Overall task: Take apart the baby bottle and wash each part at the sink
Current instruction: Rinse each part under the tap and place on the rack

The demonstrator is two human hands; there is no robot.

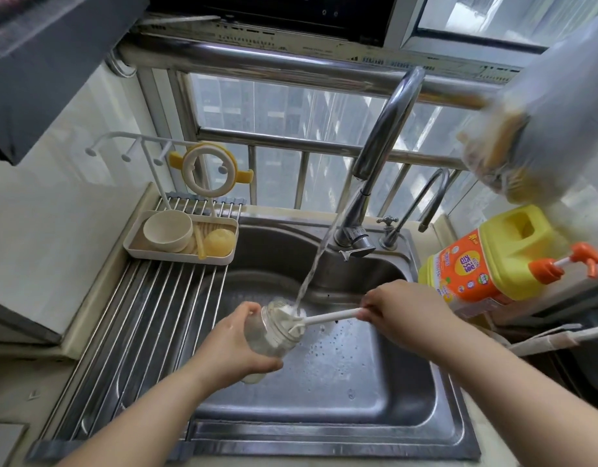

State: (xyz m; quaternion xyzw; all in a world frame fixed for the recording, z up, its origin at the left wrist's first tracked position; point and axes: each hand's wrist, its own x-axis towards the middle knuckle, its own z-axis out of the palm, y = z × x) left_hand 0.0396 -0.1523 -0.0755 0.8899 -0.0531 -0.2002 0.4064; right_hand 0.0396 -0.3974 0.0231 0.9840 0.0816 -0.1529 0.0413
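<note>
My left hand (238, 353) grips the clear baby bottle body (272, 332) over the steel sink (341, 392), mouth tilted up to the right. My right hand (397, 306) pinches the white handle of a bottle brush (331, 317); its head sits at the bottle's mouth. Water (319, 254) runs from the tap (382, 146) onto the bottle's mouth. On the beige tray (136, 251) at the back left lie a beige cap (168, 230), a yellowish nipple (219, 243) and a straw-like piece. A yellow-handled ring hangs on the rack above the tray.
A roll-up steel drying rack (149, 318) covers the sink's left side. A yellow-orange detergent jug (493, 261) with a pump stands right of the sink. A small second tap (422, 203) rises behind. A blurred bag hangs at upper right.
</note>
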